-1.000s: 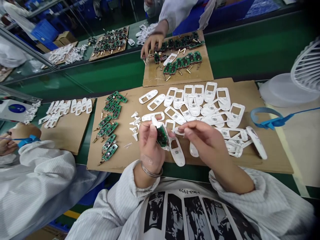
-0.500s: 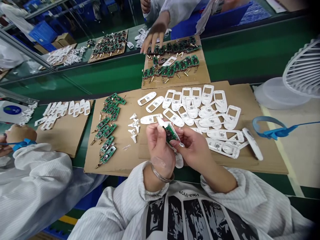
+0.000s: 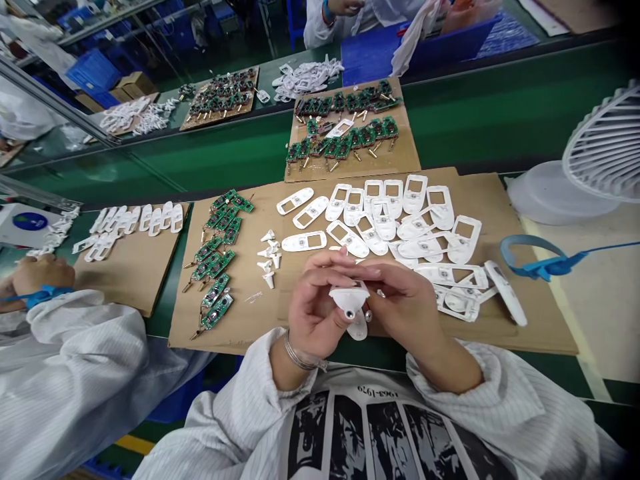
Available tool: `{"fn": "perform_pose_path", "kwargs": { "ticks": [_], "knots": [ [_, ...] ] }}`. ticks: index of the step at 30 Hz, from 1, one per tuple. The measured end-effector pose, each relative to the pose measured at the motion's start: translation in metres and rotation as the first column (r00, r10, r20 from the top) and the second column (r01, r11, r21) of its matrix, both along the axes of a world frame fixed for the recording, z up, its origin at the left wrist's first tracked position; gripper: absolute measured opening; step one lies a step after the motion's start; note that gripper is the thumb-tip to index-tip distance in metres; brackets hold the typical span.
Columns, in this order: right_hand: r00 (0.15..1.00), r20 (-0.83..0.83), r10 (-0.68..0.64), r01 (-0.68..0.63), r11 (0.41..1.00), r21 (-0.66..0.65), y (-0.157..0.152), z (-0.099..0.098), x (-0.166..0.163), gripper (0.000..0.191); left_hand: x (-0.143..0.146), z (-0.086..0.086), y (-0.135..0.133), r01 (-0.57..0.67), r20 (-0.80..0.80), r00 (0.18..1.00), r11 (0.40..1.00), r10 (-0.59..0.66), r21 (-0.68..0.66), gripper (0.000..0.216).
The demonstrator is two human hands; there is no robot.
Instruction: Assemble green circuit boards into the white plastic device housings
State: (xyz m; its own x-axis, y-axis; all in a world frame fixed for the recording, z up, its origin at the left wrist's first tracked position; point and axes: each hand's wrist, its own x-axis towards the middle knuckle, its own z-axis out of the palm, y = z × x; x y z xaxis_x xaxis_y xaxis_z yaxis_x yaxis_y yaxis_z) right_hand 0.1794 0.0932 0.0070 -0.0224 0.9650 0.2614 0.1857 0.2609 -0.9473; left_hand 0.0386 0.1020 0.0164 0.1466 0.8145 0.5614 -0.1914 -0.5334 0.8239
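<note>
Your white housing point(image 3: 349, 297) is at the lower centre of the frame, above the cardboard sheet point(image 3: 267, 320). Its nozzle end faces you; the long axis, foreshortened, appears to run away from you. Your left grip point(image 3: 315, 310) pinches its left side; your right grip point(image 3: 404, 305) is closed against its right. Both touch it; neither is nearer. A white shell point(image 3: 358, 329) lies just below.
</note>
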Motion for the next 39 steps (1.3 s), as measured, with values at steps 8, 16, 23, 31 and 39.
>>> {"fn": "perform_pose_path", "kwargs": {
  "ticks": [8,16,23,31,39],
  "knots": [
    [0.995,0.096,-0.005,0.000,0.999,0.045,0.001,0.006,-0.003,0.017,0.003,0.000,-0.004,-0.027,0.182,0.982,0.986,0.058,-0.167,0.013],
    [0.985,0.141,0.097,-0.069,0.979,-0.191,0.004,0.003,-0.005,0.018,0.010,0.017,0.008,0.082,0.463,0.827,0.747,0.318,-0.660,0.025],
    [0.991,-0.084,0.105,-0.129,0.917,-0.377,0.005,0.002,-0.006,0.029,0.013,0.009,0.008,0.079,0.400,0.858,0.688,0.321,-0.722,0.027],
    [0.944,-0.301,0.137,-0.267,0.851,-0.453,0.005,-0.001,-0.003,0.030,0.001,-0.004,0.008,-0.097,0.196,0.946,0.803,0.258,-0.587,0.037],
    [0.994,-0.111,0.011,-0.040,0.965,-0.258,0.018,0.020,0.020,0.019,-0.009,-0.010,0.003,0.008,0.072,0.997,0.829,0.039,-0.559,0.036]
  ]
}}
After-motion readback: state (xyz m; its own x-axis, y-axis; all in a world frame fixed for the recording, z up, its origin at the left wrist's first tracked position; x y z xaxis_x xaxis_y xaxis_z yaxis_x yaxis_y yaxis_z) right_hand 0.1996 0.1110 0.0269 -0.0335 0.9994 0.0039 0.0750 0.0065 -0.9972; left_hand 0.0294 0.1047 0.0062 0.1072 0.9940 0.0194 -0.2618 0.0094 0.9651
